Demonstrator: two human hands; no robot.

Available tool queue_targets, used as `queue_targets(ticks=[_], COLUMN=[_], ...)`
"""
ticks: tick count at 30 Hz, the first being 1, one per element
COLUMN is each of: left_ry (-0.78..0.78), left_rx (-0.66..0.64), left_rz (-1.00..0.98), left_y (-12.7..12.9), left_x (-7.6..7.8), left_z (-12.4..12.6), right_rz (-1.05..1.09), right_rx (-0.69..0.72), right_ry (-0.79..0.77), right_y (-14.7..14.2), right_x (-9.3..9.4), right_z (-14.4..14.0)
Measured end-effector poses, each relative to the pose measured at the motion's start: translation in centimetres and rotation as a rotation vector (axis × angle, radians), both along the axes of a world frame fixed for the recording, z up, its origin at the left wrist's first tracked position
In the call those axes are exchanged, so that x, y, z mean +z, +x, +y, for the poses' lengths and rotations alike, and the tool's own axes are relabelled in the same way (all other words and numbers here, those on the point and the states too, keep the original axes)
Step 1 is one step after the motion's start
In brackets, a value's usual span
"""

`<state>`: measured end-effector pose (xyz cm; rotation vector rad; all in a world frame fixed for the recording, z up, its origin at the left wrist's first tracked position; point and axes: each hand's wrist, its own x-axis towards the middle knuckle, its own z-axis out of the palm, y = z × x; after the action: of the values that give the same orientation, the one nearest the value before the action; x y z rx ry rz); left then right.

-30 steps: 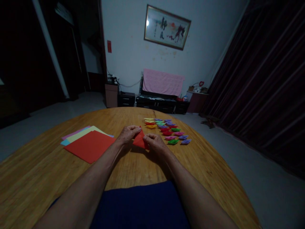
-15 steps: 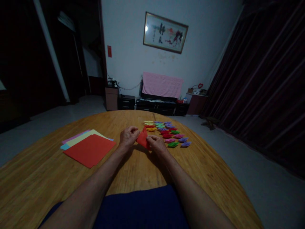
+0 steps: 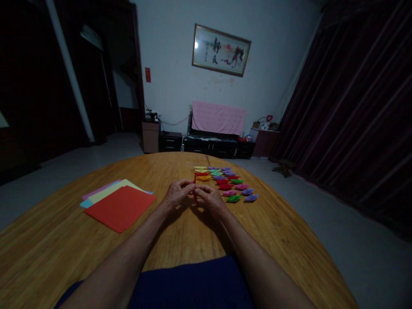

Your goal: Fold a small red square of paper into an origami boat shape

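Note:
Between my two hands a folded piece of red paper (image 3: 195,200) stands edge-on, so that only a thin red strip of it shows. My left hand (image 3: 179,192) pinches it from the left with the fingers closed. From the right, my right hand (image 3: 210,199) grips the same paper, its fingertips meeting those of the left. Both hands are just above the wooden table (image 3: 174,244). Beyond and to the right of them sit several small folded paper boats in rows, among them a green boat (image 3: 234,199) and a purple boat (image 3: 251,198).
Left of my hands lies a stack of paper sheets, a red sheet (image 3: 120,208) on top and yellow, blue and pink ones fanned beneath. Past the table's far edge stand a black low cabinet (image 3: 209,146) and a pink cloth (image 3: 219,118) draped over something.
The red paper has turned from showing a broad face to edge-on. My hands have come closer together, fingertips now meeting at the paper. The view has tilted slightly up.

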<state>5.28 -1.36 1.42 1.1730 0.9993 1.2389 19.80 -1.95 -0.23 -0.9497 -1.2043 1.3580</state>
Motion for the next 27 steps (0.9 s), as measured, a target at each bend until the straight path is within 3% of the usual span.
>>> queue_targets(ticks=[4, 12, 18, 21, 23, 25, 27], left_ry=[0.007, -0.073, 0.079, 0.176, 0.235, 0.308, 0.34], left_rx=[-0.021, -0.034, 0.018, 0.07, 0.123, 0.203, 0.282], left_rz=[-0.013, -0.074, 0.103, 0.259, 0.387, 0.563, 0.743], left_y=[-0.2, 0.4, 0.2, 0.1, 0.1, 0.1, 0.2], left_x=[-0.2, 0.4, -0.8, -1.6, -2.0, -2.2, -2.3], left_z=[0.2, -1.7, -0.4, 0.4, 0.7, 1.0, 1.2], right_rz=[0.007, 0.172, 0.168, 0.07, -0.074, -0.27, -0.44], right_rx=[0.012, 0.109, 0.075, -0.027, -0.19, -0.374, -0.46], right_ry=[-0.005, -0.072, -0.07, -0.072, -0.048, 0.07, 0.224], right_y=[0.1, -0.1, -0.1, -0.5, -1.0, -1.5, -1.9], right_x=[-0.2, -0.8, -0.7, -0.9, -1.1, -1.5, -1.8], right_z=[0.1, -0.1, -0.3, 0.1, 0.5, 0.9, 1.1])
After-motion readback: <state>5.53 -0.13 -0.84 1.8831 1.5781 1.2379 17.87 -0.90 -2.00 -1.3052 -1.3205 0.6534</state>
